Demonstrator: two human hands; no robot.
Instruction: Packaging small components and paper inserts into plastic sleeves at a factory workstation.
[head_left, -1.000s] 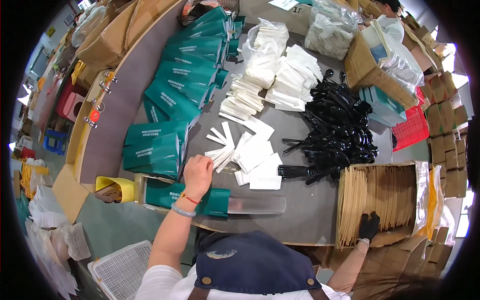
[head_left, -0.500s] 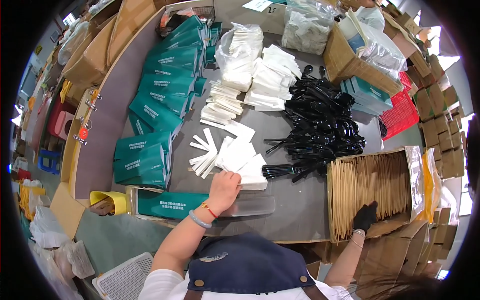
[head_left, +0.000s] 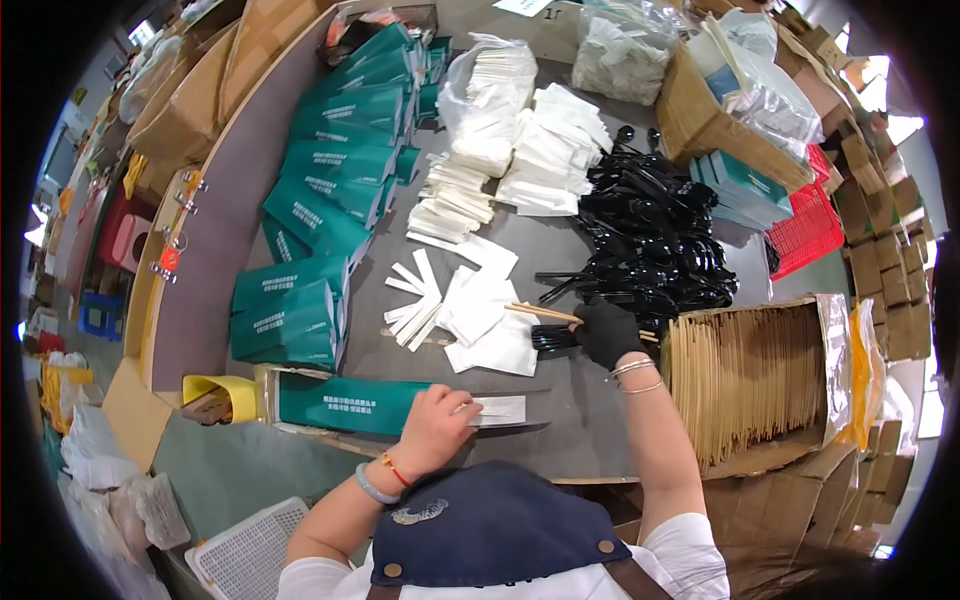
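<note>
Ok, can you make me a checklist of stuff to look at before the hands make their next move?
1. Wooden chopsticks held: ok, the right hand has them, their tips pointing left over the white packets.
2. A glove on each hand: not ok, only the right wears one; the left hand is bare.
3. Left hand at the front green sleeve: ok, it is over the right end.
4. Left fingers gripping the white packet beside them: cannot tell, the grip is hidden.
5. Right hand clear of the black plastic forks: cannot tell, it hides part of them.
</note>
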